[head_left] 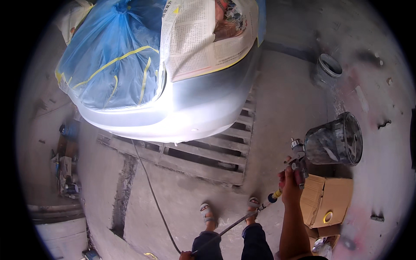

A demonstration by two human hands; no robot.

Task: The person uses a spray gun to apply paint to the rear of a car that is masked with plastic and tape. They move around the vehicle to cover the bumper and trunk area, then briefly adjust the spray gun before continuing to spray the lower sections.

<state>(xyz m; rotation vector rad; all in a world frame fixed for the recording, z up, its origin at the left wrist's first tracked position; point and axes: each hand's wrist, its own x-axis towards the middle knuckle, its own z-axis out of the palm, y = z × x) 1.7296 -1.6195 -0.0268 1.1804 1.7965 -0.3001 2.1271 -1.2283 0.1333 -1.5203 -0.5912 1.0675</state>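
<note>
My right hand is closed on a spray gun, which carries a large paint-smeared cup and has an air hose joined below it. My left hand is closed on that hose at the lower edge. Ahead is a pale car bumper, brightly lit, on a vehicle body masked with blue plastic sheeting, printed paper and yellow tape. The gun is right of the bumper, apart from it.
A slatted floor drain runs under the bumper. A bucket stands at the upper right. Cardboard boxes with a tape roll lie beside my right arm. Assorted containers and clutter line the left side. My sandalled feet are on concrete.
</note>
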